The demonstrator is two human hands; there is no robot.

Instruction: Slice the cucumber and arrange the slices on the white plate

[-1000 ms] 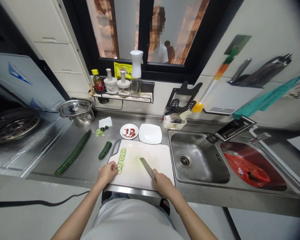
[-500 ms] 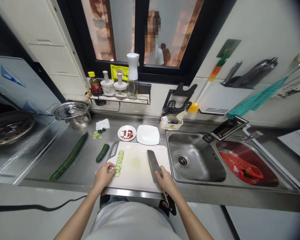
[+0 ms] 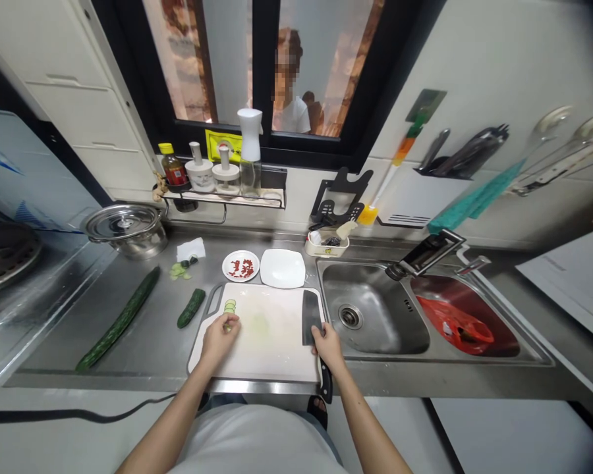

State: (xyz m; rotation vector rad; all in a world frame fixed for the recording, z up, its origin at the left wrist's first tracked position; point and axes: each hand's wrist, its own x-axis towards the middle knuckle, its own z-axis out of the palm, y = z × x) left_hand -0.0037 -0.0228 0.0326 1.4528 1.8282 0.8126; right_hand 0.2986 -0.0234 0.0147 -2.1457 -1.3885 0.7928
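Note:
A white cutting board (image 3: 271, 355) lies at the counter's front edge. Near its left side, a short row of cucumber slices (image 3: 230, 305) is partly covered by my left hand (image 3: 222, 334), whose fingers are pinched over the lower slices. The knife (image 3: 310, 316) lies flat along the board's right side, its black handle pointing toward me. Closed on the knife at the base of its blade is my right hand (image 3: 327, 342). Left of the board are a short cucumber piece (image 3: 191, 308) and a long cucumber (image 3: 121, 319).
Behind the board stand a plate of red pieces (image 3: 240, 266) and a white square plate (image 3: 282, 268). A sink (image 3: 375, 313) adjoins the right side. A lidded pot (image 3: 133, 230) is at the back left. Beyond the window, a person is visible.
My left hand has moved up the board onto the slices, hiding more of the row. The knife has turned from slanted to nearly straight at the right edge. The camera view has shifted.

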